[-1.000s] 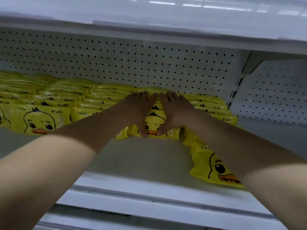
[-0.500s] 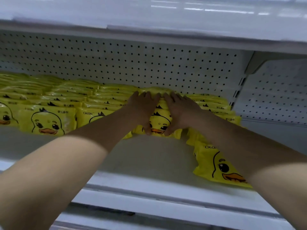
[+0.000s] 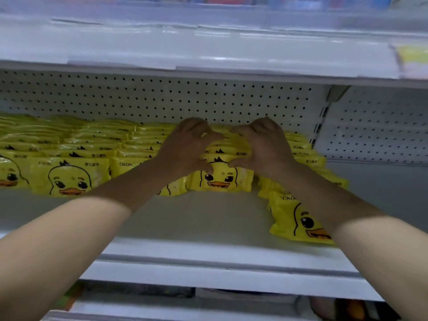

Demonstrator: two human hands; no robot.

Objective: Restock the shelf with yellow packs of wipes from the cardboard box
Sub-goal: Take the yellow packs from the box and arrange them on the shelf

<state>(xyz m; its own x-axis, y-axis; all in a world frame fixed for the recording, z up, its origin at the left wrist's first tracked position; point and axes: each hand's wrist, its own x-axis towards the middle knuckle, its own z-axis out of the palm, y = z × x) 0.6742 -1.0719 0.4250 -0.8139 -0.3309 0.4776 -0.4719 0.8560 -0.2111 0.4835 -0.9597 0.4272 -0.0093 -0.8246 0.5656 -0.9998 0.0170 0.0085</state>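
Settling packs on the shelf.
The left hand and right hand curl round the row, thumbs in front; the next move likely calls for a clean release.

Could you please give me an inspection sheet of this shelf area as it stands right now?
Surface: white shelf, stocked towards its back.
Job's things: yellow duck packs standing in rows: left rows, centre row. One loose pack sits forward on the right, partly behind the right forearm. Cardboard box: nothing seen.
Clutter: nothing seen.
Grippers: left hand and right hand curl over the centre row, thumbs on its front pack.
Cables: nothing seen.
Surroundings: pegboard behind, upper shelf overhead, blurred goods below.
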